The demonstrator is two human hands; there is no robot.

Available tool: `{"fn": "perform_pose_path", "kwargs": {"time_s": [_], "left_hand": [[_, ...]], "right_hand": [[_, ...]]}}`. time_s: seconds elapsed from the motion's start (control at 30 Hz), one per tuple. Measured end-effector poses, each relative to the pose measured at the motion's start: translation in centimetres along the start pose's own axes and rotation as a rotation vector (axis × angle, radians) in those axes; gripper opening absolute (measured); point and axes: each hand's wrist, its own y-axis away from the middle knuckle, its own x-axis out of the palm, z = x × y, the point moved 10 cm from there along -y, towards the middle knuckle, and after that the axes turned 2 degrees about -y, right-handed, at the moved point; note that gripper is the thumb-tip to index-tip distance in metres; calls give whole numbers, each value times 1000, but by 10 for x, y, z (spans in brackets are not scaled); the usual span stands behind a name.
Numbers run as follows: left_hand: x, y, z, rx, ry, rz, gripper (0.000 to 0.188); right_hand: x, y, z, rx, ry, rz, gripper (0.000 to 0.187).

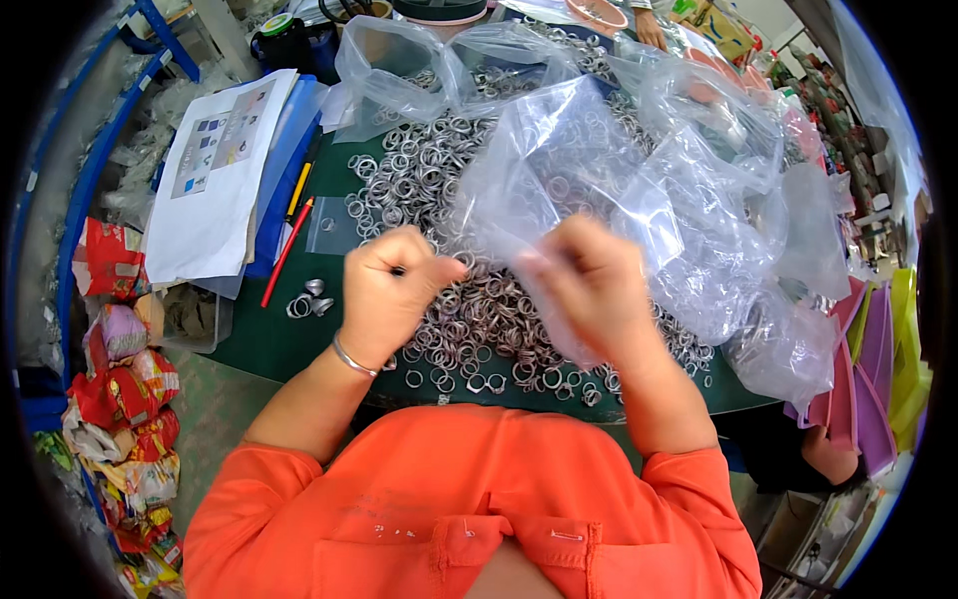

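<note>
A large heap of silver metal rings (414,165) covers the green table in front of me. My left hand (392,292) hovers over the near left of the heap, its fingers curled and the thumb pointing right; whatever it may hold is hidden. To its right, my right hand (596,290) is blurred by motion, with thumb and fingers pinched on a clear plastic bag (544,140). That bag spreads over the middle of the heap, and part of it hangs down below the hand. A few bigger rings (310,299) lie apart, left of my left hand.
Papers (215,170) on a blue folder, a red pencil (287,255) and a small zip bag (332,227) lie at the left. More clear bags (714,230) crowd the right. Another person's hand (650,30) rests at the far edge. Pink and purple bins (868,379) stand right.
</note>
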Motion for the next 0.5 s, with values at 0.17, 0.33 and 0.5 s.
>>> {"fn": "perform_pose_path", "kwargs": {"time_s": [0.17, 0.33, 0.5], "left_hand": [[-29, 3, 28, -358, 384, -61, 42], [58, 32, -10, -858, 1008, 329, 64], [54, 32, -13, -911, 1148, 222, 63]], "right_hand": [[-57, -19, 10, -101, 94, -338, 33], [37, -39, 10, -24, -69, 9, 35], [79, -40, 0, -24, 117, 171, 26]]}}
